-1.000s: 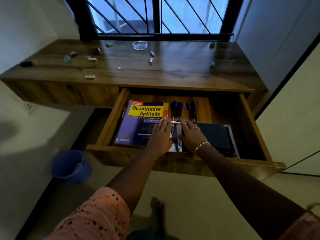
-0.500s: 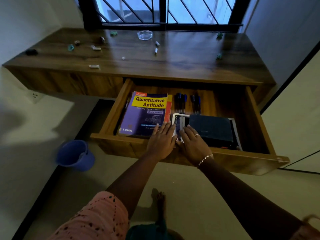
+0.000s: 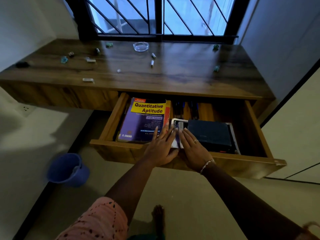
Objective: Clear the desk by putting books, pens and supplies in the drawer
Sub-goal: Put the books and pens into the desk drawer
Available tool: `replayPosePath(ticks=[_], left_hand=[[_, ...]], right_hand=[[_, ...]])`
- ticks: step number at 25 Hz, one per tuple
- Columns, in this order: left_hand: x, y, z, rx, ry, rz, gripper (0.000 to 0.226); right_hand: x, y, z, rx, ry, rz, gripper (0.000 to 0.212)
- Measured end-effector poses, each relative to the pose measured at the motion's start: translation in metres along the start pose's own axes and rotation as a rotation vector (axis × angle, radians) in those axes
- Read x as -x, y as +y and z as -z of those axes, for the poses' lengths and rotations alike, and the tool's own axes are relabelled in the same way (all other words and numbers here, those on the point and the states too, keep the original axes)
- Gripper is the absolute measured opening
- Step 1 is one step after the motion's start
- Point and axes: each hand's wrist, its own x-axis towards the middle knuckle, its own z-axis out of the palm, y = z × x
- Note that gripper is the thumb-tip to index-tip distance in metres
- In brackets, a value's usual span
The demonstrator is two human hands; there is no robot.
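One drawer point(image 3: 110, 122) holds three books point(image 3: 142, 122) and perhaps four dim pens point(image 3: 178, 108); one glass dish point(image 3: 140, 46), one bucket point(image 3: 67, 168).

Home study corner: wooden desk point(image 3: 173, 78) under barred window point(image 3: 161, 16).

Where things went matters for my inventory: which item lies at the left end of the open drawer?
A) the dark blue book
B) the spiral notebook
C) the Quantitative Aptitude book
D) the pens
C: the Quantitative Aptitude book lies against the left wall of the drawer, with the spiral notebook and the dark blue book to its right.
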Motion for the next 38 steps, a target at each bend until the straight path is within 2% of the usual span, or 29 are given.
replayPosePath(ticks=[6, 8, 10, 12, 16, 19, 22, 28, 35, 38], left_hand=[[-0.053, -0.029, 0.007, 0.075, -0.033, -0.004, 0.085], [-0.072, -0.038, 0.011, 0.146, -0.038, 0.024, 0.090], [-0.094, -0.048, 0.017, 0.161, -0.058, 0.030, 0.096], [-0.114, -0.058, 0.026, 0.085, -0.085, 0.033, 0.100], [-0.151, -0.067, 0.043, -0.016, -0.086, 0.102, 0.112], [-0.175, -0.072, 0.049, -0.096, -0.093, 0.129, 0.107], [-0.191, -0.081, 0.049, -0.144, -0.096, 0.116, 0.097], [-0.215, -0.091, 0.043, -0.171, -0.053, 0.079, 0.075], [-0.228, -0.080, 0.030, -0.242, 0.006, 0.095, 0.054], [-0.235, -0.079, 0.029, -0.251, 0.012, 0.096, 0.048]], right_hand=[[-0.057, 0.037, 0.000, -0.006, -0.069, -0.029, 0.078], [-0.078, 0.047, 0.007, -0.056, -0.062, -0.043, 0.088], [-0.099, 0.059, 0.016, -0.110, -0.059, -0.108, 0.108], [-0.118, 0.071, 0.023, -0.078, -0.084, -0.183, 0.121], [-0.149, 0.086, 0.033, 0.047, -0.113, -0.275, 0.120], [-0.174, 0.101, 0.040, 0.046, -0.171, -0.355, 0.124], [-0.194, 0.111, 0.045, 0.093, -0.224, -0.348, 0.118], [-0.215, 0.120, 0.043, 0.099, -0.039, -0.341, 0.083], [-0.230, 0.126, 0.030, 0.104, 0.114, -0.384, 0.066], [-0.234, 0.126, 0.028, 0.119, 0.110, -0.396, 0.061]])
